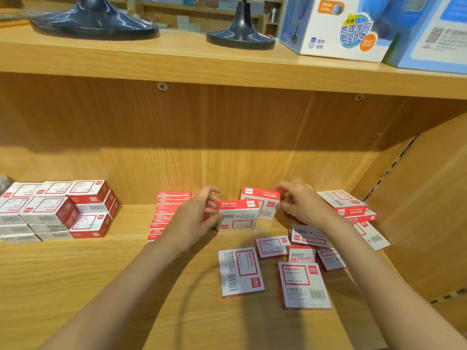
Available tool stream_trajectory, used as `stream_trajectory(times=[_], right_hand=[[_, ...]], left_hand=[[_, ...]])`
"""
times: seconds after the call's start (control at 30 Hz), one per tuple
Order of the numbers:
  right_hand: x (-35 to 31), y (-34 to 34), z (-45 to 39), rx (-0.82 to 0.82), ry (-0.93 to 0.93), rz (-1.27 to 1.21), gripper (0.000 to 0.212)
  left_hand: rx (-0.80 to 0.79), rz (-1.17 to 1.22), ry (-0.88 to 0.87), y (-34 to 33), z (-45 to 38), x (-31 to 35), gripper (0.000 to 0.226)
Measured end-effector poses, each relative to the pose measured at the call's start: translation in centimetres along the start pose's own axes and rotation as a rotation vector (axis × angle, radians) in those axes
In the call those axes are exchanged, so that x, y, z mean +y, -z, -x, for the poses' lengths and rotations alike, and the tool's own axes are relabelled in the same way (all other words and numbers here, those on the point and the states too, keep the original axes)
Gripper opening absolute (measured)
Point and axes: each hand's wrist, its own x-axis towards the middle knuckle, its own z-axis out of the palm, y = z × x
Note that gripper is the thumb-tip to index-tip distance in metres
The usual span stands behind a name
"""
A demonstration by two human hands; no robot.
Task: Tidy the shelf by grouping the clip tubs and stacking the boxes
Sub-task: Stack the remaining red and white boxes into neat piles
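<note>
Red-and-white staple boxes lie on the wooden shelf (pixel 75 274). My left hand (pixel 194 218) grips the left side of one upright staple box (pixel 238 215) in the middle. My right hand (pixel 300 203) touches the right end of a second box (pixel 260 200) just behind it. A stack of thin boxes (pixel 166 213) stands behind my left hand. Several loose boxes lie flat near the front, among them a large one (pixel 240 271) and another (pixel 303 284). More boxes (pixel 346 203) are piled at the right.
A tidy block of stacked boxes (pixel 55 210) fills the left of the shelf. The upper shelf (pixel 177 61) carries two dark globe stands (pixel 93 21) and blue-and-white cartons (pixel 336 29). The shelf's side wall (pixel 417 198) closes off the right.
</note>
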Motion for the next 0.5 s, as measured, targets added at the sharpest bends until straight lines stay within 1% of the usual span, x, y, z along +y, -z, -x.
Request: stream_trajectory(times=[0.1, 0.2, 0.33, 0.4, 0.5], right_hand=[[-0.9, -1.1, -1.2, 0.050, 0.013, -0.090, 0.028], [-1.6, -2.1, -2.3, 0.080, 0.008, -0.239, 0.029], [-2.9, -3.2, -2.2, 0.146, -0.041, -0.509, 0.025], [-3.5, -3.6, -1.9, 0.161, -0.062, -0.514, 0.022], [-3.5, -3.3, -1.5, 0.158, -0.041, -0.453, 0.027]], left_hand=[[0.060, -0.014, 0.001, -0.7, 0.0, 0.3, 0.039], [0.075, -0.040, 0.016, -1.0, -0.6, 0.7, 0.037], [0.100, -0.063, 0.033, -1.2, -0.9, 1.0, 0.034], [0.136, -0.063, 0.044, -1.5, -0.8, 1.3, 0.032], [0.194, -0.124, 0.050, -2.0, -0.5, 1.3, 0.032]])
